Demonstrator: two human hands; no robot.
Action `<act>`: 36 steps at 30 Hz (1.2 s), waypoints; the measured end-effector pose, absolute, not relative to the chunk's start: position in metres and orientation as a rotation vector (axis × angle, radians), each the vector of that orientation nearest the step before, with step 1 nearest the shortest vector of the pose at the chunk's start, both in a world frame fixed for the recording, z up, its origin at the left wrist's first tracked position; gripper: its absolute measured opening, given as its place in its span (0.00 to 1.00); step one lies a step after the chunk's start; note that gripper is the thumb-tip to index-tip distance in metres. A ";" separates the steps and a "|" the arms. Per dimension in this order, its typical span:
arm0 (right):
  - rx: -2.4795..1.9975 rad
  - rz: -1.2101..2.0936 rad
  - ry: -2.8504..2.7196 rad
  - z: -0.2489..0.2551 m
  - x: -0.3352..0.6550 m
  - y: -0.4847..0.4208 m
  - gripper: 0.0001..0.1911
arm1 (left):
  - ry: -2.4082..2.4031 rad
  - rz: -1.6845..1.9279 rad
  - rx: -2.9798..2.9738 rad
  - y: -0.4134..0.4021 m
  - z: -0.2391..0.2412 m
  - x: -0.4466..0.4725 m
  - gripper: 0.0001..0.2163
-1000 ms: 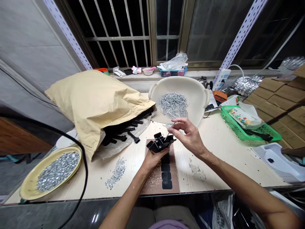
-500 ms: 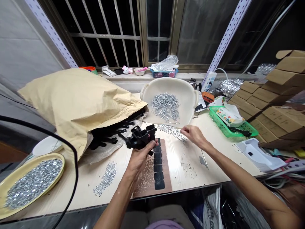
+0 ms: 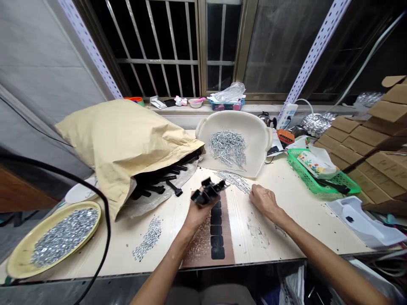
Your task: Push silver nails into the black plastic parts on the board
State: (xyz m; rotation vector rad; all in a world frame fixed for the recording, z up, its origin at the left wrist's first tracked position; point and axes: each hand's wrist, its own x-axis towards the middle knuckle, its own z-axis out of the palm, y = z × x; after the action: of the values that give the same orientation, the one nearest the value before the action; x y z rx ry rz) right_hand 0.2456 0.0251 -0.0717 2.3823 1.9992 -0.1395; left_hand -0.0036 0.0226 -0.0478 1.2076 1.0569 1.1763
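A bunch of black plastic parts (image 3: 208,191) is gripped in my left hand (image 3: 197,216), above the upper end of a brown board (image 3: 227,237). Down the board runs a row of black rounded-square pads (image 3: 217,230). My right hand (image 3: 263,201) rests low over the table with its fingers curled together, at the right end of a loose row of thin metal pins (image 3: 235,180). What its fingertips hold, if anything, is hidden. Behind the row, a white basin (image 3: 257,140) contains a heap of similar metal pins (image 3: 227,148).
At the left, black parts (image 3: 155,186) spill from a large paper sack (image 3: 127,135). A yellow dish (image 3: 12,262) of metal washers and a small pile of metal pieces (image 3: 148,239) are nearer. A black cable (image 3: 108,220) crosses there. Rightward are a green basket (image 3: 354,186), white tray (image 3: 365,220) and cardboard boxes (image 3: 375,169).
The view has shifted, so the scene sits further right and lower. My left hand has turned the black parts and drawn them slightly right. My right hand stays by the pins, its back now more upward.
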 end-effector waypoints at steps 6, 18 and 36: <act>2.689 -0.654 2.843 -0.007 0.239 0.017 0.27 | 0.976 1.053 1.151 0.022 -0.036 0.003 0.15; 2.275 -1.471 3.474 0.039 0.165 0.017 0.17 | 0.900 0.982 1.486 0.017 -0.025 0.013 0.13; 2.470 -0.044 2.499 -0.071 0.239 0.104 0.13 | 1.015 1.132 0.964 0.027 -0.027 -0.024 0.17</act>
State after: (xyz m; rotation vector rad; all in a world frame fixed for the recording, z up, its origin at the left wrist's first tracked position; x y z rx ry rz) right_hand 0.2391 0.1045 -0.0707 2.4698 2.4992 -0.0440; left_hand -0.0241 0.0271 -0.0268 0.9637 1.0151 1.1318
